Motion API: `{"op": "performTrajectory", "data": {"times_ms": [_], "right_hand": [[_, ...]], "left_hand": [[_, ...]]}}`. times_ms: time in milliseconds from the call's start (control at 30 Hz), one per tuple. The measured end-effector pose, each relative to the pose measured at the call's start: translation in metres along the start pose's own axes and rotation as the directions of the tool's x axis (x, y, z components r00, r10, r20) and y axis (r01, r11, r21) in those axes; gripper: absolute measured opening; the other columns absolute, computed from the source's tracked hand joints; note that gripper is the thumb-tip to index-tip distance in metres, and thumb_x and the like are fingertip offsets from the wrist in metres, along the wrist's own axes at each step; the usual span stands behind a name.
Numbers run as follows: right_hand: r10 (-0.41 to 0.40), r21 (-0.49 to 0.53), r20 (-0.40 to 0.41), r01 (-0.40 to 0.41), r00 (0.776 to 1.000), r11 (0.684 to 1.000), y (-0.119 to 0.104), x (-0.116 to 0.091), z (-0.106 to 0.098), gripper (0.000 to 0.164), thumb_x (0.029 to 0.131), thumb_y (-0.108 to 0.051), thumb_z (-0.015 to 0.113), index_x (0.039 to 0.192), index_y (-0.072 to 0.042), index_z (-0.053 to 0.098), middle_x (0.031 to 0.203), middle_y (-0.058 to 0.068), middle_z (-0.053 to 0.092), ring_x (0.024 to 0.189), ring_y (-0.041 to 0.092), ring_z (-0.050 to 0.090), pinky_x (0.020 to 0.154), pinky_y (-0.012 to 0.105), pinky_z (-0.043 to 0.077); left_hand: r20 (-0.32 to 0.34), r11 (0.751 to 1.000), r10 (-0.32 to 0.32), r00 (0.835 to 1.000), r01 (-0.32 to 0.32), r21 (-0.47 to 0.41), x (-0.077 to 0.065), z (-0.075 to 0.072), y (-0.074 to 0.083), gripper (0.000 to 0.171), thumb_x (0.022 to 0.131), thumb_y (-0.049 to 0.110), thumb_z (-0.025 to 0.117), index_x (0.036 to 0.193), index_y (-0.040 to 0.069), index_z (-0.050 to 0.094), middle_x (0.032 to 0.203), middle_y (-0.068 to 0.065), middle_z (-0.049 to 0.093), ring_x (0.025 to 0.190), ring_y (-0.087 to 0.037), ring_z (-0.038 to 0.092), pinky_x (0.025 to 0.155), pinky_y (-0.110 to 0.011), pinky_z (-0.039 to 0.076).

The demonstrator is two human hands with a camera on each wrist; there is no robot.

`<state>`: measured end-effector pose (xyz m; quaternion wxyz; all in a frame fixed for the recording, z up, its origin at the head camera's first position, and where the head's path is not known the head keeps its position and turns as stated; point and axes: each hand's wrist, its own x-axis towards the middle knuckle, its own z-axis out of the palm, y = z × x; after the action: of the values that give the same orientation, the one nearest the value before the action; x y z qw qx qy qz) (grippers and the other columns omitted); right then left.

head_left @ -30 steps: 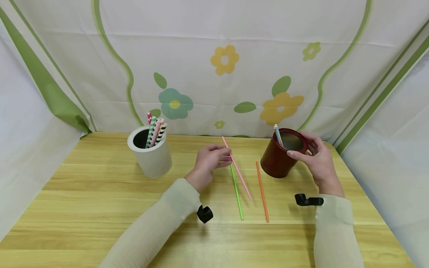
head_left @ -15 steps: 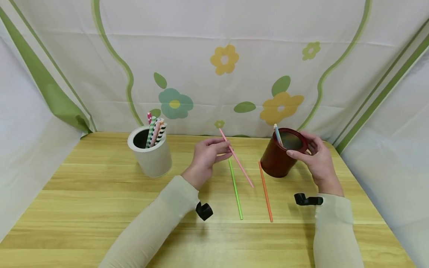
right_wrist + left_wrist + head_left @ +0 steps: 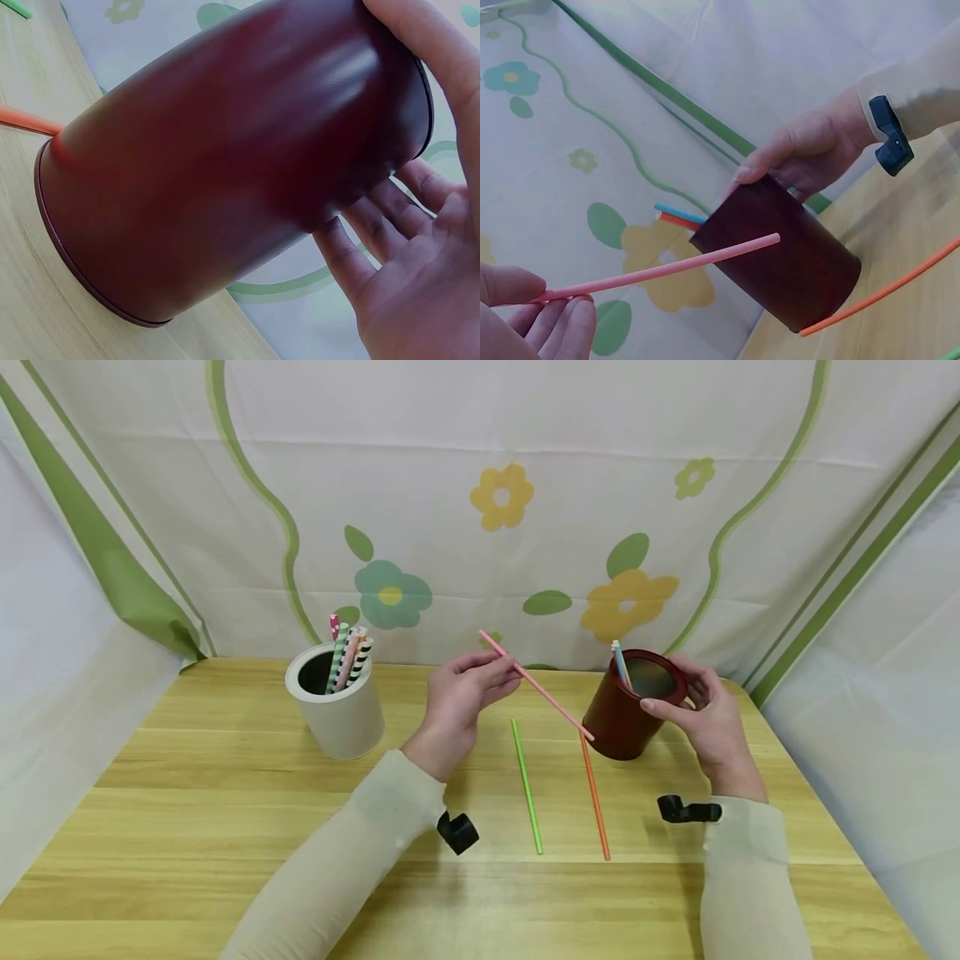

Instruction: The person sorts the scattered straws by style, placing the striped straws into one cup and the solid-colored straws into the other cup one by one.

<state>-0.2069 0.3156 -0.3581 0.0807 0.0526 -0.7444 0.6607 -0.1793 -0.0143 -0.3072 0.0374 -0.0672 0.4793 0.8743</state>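
My left hand (image 3: 459, 706) pinches a pink straw (image 3: 551, 700) near its upper end, between thumb and fingers. The straw slants down to the right; in the left wrist view, the pink straw's (image 3: 667, 270) far tip overlaps a dark red cup (image 3: 622, 718). Around that cup's right side and rim my right hand (image 3: 708, 718) holds on, thumb at the front, with the fingers partly hidden behind in the head view. A few straws (image 3: 621, 663), one blue, lean inside the cup. On the table lie a green straw (image 3: 527, 789) and an orange straw (image 3: 596, 797), whose far end meets the cup's base.
To the left stands a white cup (image 3: 345, 722) with several patterned straws (image 3: 347, 656) in it. A flowered curtain (image 3: 450, 543) hangs behind the wooden table (image 3: 187, 827), and pale cloth closes off both sides.
My left hand has lifted the pink straw off the table and swung its lower end up to the right. The orange straw has shifted slightly right. My right hand stays on the cup.
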Motion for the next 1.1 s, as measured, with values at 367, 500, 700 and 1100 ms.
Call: {"op": "performTrajectory", "data": {"times_ms": [367, 500, 700, 1100], "right_hand": [[0.005, -0.012, -0.005, -0.006, 1.0, 1.0, 0.003, 0.0, -0.001, 0.073, 0.077, -0.002, 0.08, 0.141, -0.013, 0.045, 0.135, -0.003, 0.051, 0.12, 0.011, 0.047, 0.085, 0.01, 0.046], [-0.001, -0.013, -0.005, 0.001, 1.0, 1.0, 0.003, 0.0, -0.001, 0.073, 0.077, -0.001, 0.08, 0.141, -0.012, 0.045, 0.135, -0.002, 0.051, 0.12, 0.011, 0.047, 0.086, 0.01, 0.046], [-0.014, -0.001, 0.001, 0.014, 1.0, 1.0, 0.002, 0.0, 0.0, 0.073, 0.078, 0.0, 0.079, 0.141, -0.011, 0.045, 0.135, -0.002, 0.051, 0.12, 0.011, 0.047, 0.086, 0.01, 0.046], [-0.018, -0.006, 0.004, 0.018, 1.0, 1.0, 0.002, 0.0, -0.001, 0.075, 0.078, -0.001, 0.079, 0.142, -0.009, 0.043, 0.134, -0.002, 0.051, 0.12, 0.012, 0.048, 0.085, 0.01, 0.047]], "left_hand": [[0.012, 0.994, 0.113, 0.994, -0.113, 0.001, -0.006, 0.022, 0.013, 0.024, 0.083, 0.005, 0.076, 0.105, -0.001, 0.07, 0.102, -0.019, 0.071, 0.096, -0.031, 0.071, 0.087, -0.036, 0.056], [0.001, 0.992, 0.126, 0.992, -0.126, 0.014, -0.006, 0.027, 0.014, 0.02, 0.084, 0.006, 0.075, 0.101, 0.0, 0.07, 0.101, -0.019, 0.071, 0.096, -0.032, 0.07, 0.087, -0.037, 0.056], [0.004, 0.988, 0.15, 0.989, -0.15, 0.036, -0.005, 0.035, 0.012, 0.017, 0.084, 0.007, 0.075, 0.099, 0.0, 0.07, 0.098, -0.017, 0.071, 0.094, -0.029, 0.071, 0.084, -0.035, 0.057], [-0.005, 0.976, 0.215, 0.977, -0.215, -0.008, -0.001, 0.057, 0.012, 0.021, 0.083, 0.004, 0.075, 0.102, -0.003, 0.069, 0.094, -0.015, 0.071, 0.086, -0.028, 0.072, 0.084, -0.036, 0.057]]}}
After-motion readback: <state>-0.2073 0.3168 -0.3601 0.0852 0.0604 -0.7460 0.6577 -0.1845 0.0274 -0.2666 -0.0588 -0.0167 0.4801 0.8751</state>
